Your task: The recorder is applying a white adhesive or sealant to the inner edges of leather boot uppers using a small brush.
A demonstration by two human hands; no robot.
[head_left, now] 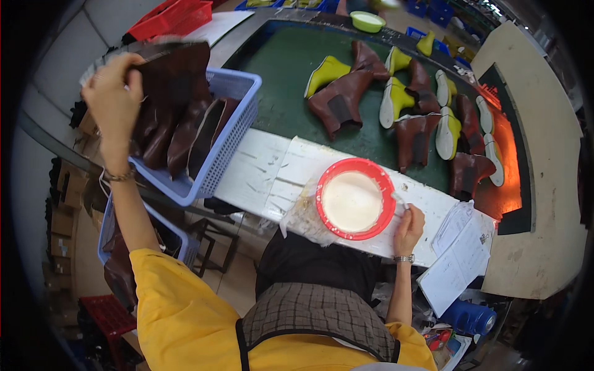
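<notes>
My left hand (114,89) is raised over the left side of a blue plastic basket (250,99), fingers closed on the top edge of a dark brown boot upper (176,68). Several more brown boot uppers (185,136) stand packed in that basket. Beside the red bowl (388,213) of creamy white liquid (351,201), my right hand (409,230) is closed round a small tool with a whitish end (400,200). That end is near the bowl's right rim; the tool's exact kind is too small to make out. The bowl rests on a white, stained board (281,170) before me.
Brown boot uppers (340,102) and yellow-green shoe forms with white soles (396,99) lie across a green conveyor belt (266,68). An orange glow (510,167) shows at an opening on the right. Papers (455,266) hang over the board's right end. A second blue basket (185,238) stands lower left.
</notes>
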